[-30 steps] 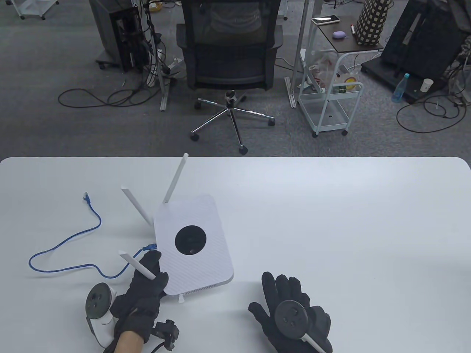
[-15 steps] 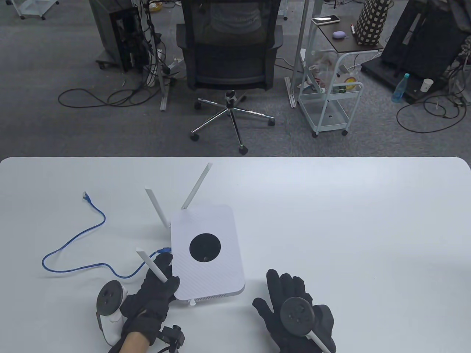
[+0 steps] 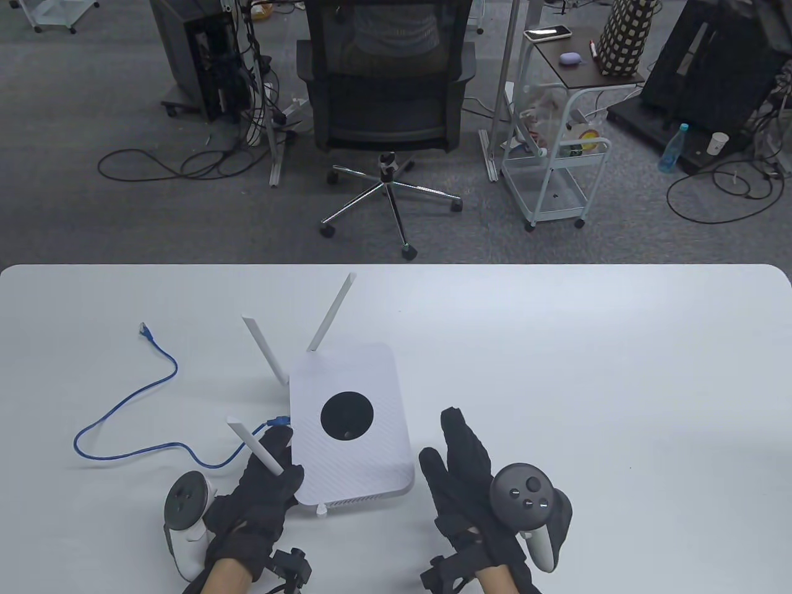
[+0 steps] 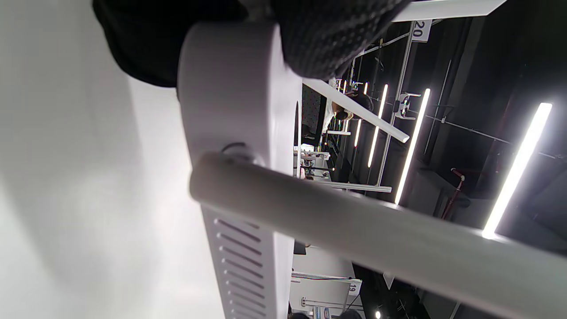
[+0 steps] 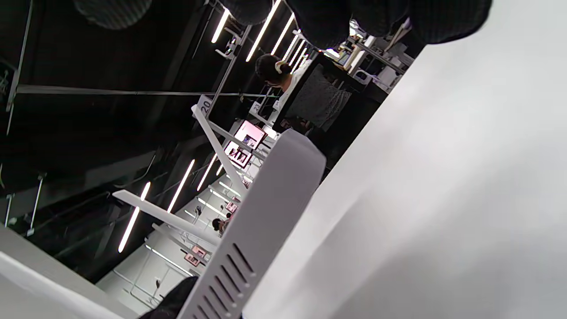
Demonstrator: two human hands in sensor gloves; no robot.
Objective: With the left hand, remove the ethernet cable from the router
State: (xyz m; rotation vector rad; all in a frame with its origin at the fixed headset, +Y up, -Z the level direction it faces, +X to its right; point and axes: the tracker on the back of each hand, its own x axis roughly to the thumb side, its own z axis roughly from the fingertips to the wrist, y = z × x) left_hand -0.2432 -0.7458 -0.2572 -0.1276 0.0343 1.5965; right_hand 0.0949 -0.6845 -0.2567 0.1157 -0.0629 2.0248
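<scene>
The white router (image 3: 349, 427) with a black disc on top lies on the white table (image 3: 588, 371) at the front left. A blue ethernet cable (image 3: 124, 414) is plugged into its left side at the plug (image 3: 279, 421). It loops left, and its free end (image 3: 145, 331) lies on the table. My left hand (image 3: 281, 461) grips the router's near-left corner beside a white antenna (image 3: 253, 445). In the left wrist view my fingers (image 4: 328, 40) clasp the router's edge (image 4: 234, 102). My right hand (image 3: 455, 451) stands on edge, fingers extended, close to the router's right side.
Two more antennas (image 3: 266, 352) stick up at the router's far-left side. An office chair (image 3: 387, 80) and a white cart (image 3: 557, 173) stand on the floor beyond the table's far edge. The router's vented side shows in the right wrist view (image 5: 266, 208).
My left hand slid the router to the right, dragging the cable along. My right hand turned from palm-down onto its edge and moved up beside the router's right side.
</scene>
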